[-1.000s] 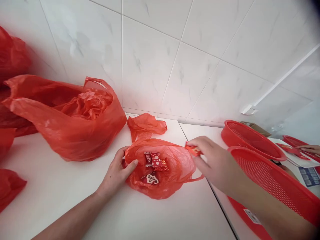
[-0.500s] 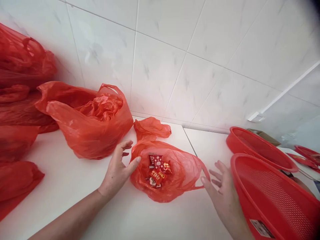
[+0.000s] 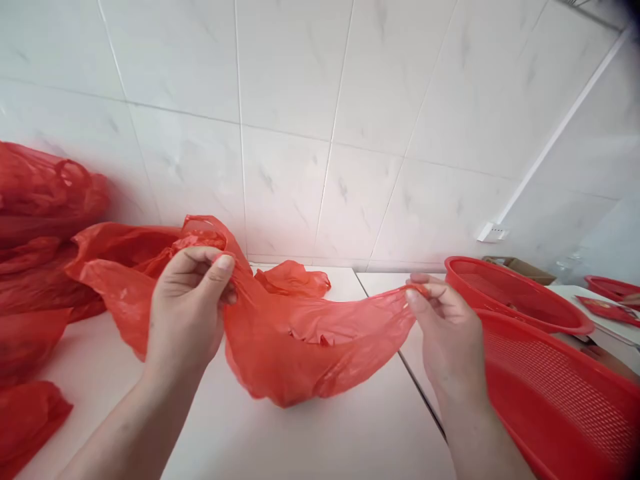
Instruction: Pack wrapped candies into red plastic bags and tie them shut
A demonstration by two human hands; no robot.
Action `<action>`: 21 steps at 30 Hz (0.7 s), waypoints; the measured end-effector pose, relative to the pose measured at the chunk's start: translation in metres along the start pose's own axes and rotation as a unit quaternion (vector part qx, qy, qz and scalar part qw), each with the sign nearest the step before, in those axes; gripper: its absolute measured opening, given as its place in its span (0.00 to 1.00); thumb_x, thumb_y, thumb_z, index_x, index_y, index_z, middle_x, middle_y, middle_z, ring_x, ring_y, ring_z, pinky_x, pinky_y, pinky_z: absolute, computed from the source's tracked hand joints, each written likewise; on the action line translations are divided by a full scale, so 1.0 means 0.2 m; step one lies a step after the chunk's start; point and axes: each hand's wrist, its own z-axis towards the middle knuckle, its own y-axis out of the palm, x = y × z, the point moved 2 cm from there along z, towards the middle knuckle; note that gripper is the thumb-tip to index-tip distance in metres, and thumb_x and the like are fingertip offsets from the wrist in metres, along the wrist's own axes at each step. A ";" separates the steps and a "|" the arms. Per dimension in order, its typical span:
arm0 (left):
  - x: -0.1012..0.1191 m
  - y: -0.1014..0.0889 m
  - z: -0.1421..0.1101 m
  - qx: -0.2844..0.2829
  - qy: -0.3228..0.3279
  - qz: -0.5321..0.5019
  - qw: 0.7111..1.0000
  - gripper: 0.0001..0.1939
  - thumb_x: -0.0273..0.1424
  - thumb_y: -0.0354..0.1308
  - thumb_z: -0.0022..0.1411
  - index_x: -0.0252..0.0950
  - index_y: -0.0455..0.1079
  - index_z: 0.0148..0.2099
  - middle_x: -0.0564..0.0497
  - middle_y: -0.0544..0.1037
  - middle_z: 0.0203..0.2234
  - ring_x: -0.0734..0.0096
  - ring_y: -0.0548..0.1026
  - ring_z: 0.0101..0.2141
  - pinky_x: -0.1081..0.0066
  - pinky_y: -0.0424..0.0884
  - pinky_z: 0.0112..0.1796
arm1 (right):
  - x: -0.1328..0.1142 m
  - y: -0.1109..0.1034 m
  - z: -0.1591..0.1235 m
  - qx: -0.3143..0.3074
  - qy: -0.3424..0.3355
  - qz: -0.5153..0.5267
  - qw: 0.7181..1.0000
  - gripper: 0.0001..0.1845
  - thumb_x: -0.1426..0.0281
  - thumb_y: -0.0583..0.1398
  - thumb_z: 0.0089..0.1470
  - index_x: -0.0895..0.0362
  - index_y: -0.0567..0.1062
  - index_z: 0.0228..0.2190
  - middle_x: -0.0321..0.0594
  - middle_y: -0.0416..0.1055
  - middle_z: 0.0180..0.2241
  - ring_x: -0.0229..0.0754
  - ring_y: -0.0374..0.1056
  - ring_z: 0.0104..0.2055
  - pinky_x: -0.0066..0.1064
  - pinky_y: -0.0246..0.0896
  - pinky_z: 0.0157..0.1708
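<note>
Over the worktop (image 3: 240, 440), short of its wall-side edge: one red bag (image 3: 285, 367), drawn up between left hand (image 3: 187, 313) and right hand (image 3: 450, 333), whose grips, spread a moment ago, each pinch its rim, contents mostly hidden.

The left hand (image 3: 186, 313), open beside the bag (image 3: 280, 357) half a second ago, now pinches its upper left end, in front of the larger bag (image 3: 120, 293) at left. The right hand (image 3: 450, 333), which held a red packet and was then open and free, now pinches the opposite end, right of centre. Between them the bag has gone from gaping wide to stretched out, its packets now mostly hidden.
</note>
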 end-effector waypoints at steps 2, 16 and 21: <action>0.06 0.03 0.01 0.020 0.025 -0.055 0.998 0.06 0.26 0.62 0.55 0.36 0.67 0.34 0.57 0.70 0.26 0.81 0.67 0.21 0.81 0.66 0.20 | -0.04 0.06 0.07 -0.014 0.025 0.147 0.989 0.10 0.63 0.64 0.50 0.55 0.73 0.32 0.41 0.72 0.45 0.44 0.68 0.46 0.36 0.63 0.44; 0.09 0.10 -0.13 -0.222 0.082 0.245 0.940 0.05 0.25 0.59 0.58 0.42 0.71 0.35 0.57 0.69 0.27 0.79 0.68 0.29 0.79 0.67 0.29 | -0.12 0.40 -0.11 -0.338 0.154 0.201 0.906 0.21 0.54 0.57 0.56 0.51 0.69 0.47 0.30 0.62 0.17 0.33 0.58 0.18 0.23 0.54 0.18; 0.08 0.15 -0.18 -0.292 0.050 0.252 0.921 0.09 0.21 0.57 0.57 0.42 0.71 0.35 0.58 0.72 0.27 0.78 0.70 0.28 0.77 0.68 0.31 | -0.10 0.48 -0.22 -0.514 0.127 0.110 0.841 0.20 0.59 0.59 0.55 0.52 0.70 0.48 0.32 0.67 0.23 0.36 0.63 0.25 0.28 0.60 0.27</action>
